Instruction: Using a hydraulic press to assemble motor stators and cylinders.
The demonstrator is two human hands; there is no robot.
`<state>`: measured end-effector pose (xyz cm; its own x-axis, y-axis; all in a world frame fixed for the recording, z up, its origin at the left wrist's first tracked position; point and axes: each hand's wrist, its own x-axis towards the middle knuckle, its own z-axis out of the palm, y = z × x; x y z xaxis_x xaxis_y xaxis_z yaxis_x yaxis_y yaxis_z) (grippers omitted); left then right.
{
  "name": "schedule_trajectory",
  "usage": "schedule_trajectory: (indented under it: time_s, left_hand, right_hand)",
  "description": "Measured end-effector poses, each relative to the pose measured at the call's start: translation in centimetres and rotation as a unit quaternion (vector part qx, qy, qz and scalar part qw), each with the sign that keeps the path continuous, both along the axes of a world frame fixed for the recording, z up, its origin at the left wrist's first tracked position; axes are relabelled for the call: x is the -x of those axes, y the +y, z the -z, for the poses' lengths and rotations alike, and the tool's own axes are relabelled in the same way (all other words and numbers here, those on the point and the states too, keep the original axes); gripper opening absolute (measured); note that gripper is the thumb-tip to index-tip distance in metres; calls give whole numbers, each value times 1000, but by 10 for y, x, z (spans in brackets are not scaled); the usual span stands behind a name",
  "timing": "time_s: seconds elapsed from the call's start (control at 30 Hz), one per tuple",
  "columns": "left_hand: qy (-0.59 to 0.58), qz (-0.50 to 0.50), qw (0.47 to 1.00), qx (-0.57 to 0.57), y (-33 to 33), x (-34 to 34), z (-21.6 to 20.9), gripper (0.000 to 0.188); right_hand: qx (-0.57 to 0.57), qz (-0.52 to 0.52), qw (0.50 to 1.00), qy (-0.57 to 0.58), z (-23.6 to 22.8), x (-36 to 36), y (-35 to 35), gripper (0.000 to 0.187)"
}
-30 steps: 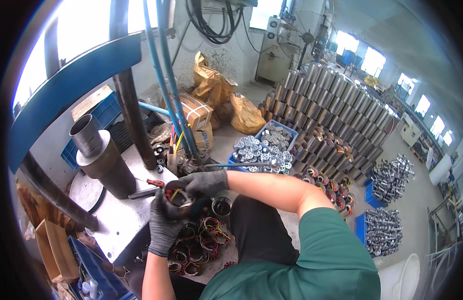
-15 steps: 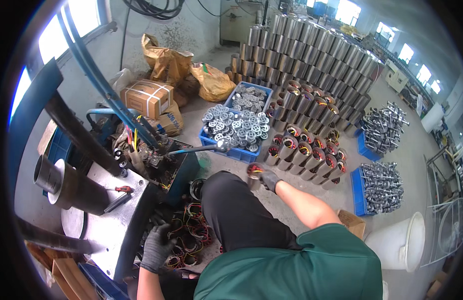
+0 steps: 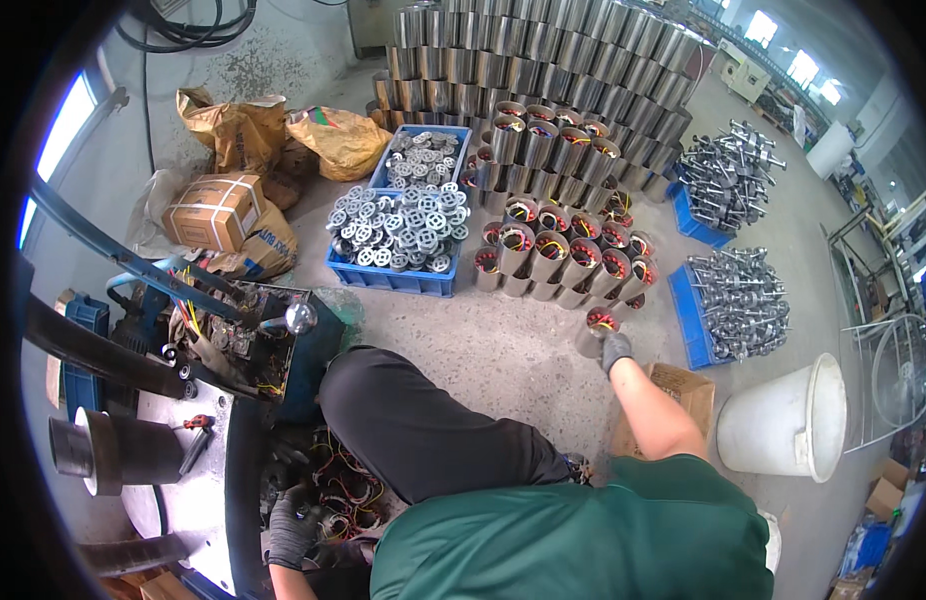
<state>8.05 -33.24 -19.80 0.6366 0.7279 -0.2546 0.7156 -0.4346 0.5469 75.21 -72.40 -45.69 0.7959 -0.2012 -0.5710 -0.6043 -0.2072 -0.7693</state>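
My right hand (image 3: 615, 351), in a grey glove, is closed on the side of a metal motor housing (image 3: 587, 343) with red windings and coloured wires inside. The housing is upright, just in front of a group of similar wired housings (image 3: 549, 262). Whether its base touches the floor I cannot tell. My left hand (image 3: 291, 530), also gloved, is low beside the machine's metal table (image 3: 205, 480). Next to it lie several wound stators (image 3: 348, 492) with red, yellow and black wires. The fingers of this hand are dark and partly hidden, so their grip is unclear.
Blue crates (image 3: 391, 280) of spoked metal discs stand ahead, with stacked bare metal cylinders (image 3: 543, 80) behind. Crates of rotor shafts (image 3: 735, 305), a cardboard box (image 3: 683, 390) and a white bucket (image 3: 778, 420) are at right. A screwdriver (image 3: 198, 422) lies on the machine table.
My right hand has carried the housing right, away from my knee, to the front of the grouped housings. My left hand stays beside the machine table. The head view has shifted right.
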Motion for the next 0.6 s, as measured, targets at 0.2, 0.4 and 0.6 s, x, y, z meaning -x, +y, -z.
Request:
schedule_trajectory:
  time_s: [0.2, 0.4, 0.6]
  left_hand:
    - [65, -25, 997, 15, 2, -12, 9, 52]
    - [95, -16, 995, 33, 18, 9, 45, 54]
    - [91, -49, 994, 44, 15, 12, 37, 52]
  right_hand:
    - [-86, -114, 989, 50, -155, -16, 2, 16]
    - [-196, -204, 953, -113, -222, -46, 95, 16]
    - [-186, -114, 971, -97, -212, -144, 196, 15]
